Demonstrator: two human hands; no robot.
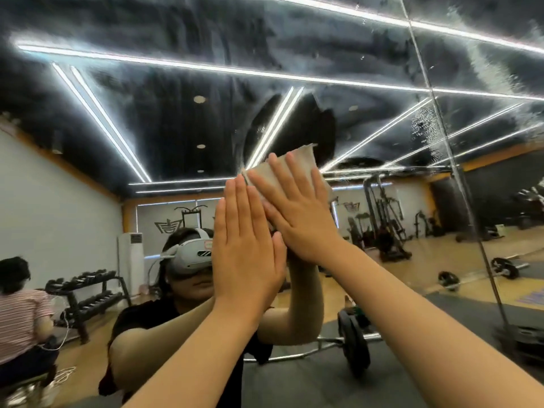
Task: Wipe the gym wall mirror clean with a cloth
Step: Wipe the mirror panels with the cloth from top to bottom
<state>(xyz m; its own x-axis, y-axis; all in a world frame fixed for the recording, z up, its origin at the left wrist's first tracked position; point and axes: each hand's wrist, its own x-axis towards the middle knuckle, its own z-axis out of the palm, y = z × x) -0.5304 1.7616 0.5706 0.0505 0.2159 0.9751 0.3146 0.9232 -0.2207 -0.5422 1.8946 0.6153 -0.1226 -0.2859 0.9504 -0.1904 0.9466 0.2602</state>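
Observation, head view, centre of frame. The cloth [300, 160] lies flat against the mirror [176, 69], just right of centre. The right hand [297, 216] presses it to the glass with an open palm; its fingers [294, 172] are straight and slightly spread across the cloth, not clamped on it. The left hand [244, 245] sits just beside it on the left, also flat. Its fingers [238, 201] are straight and close together, with the tips reaching the cloth's lower left edge. I cannot tell whether that palm bears on the glass or only steadies the other hand.

Condition of surface. A dark, clear patch [318, 125] sits directly above the cloth. I judge it to be the only part plainly wiped so far. Around it, across the upper half of the frame from left to right, the glass carries a grey smeared film with visible swirl marks. A cluster of droplets [424, 125] sits right of centre, near the panel seam [459, 178], and the panel beyond that seam at upper right looks equally hazy. The lower part of the frame reflects the gym floor and a barbell [353, 346] fairly sharply. I cannot say whether that area has been cleaned or was simply never fouled.

Assessment. I rate the work as early. One small area is done, while the broad upper band and the right-hand panel are outstanding.
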